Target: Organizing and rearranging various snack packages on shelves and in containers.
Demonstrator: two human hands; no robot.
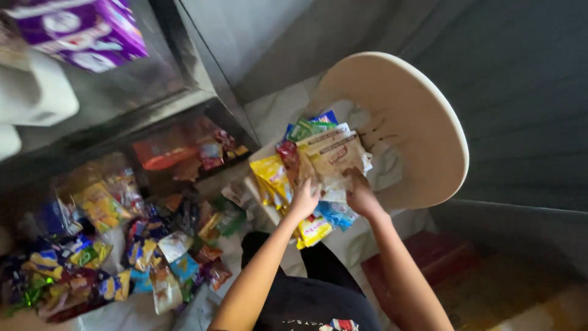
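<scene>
While both hands grip a bunch of colourful crinkly snack packets at the centre of the frame, the left hand clamps the yellow ones and the right hand pinches a beige packet. Behind them, to the right, sits a round cream plastic tub. More loose snack packets lie heaped at lower left, a purple carton at upper left.

Two hands, the left hand and right hand, share one bundle of snack packets, at least six. One round cream tabletop, one purple box, one red box; the packets heaped on the floor are too many to count.
</scene>
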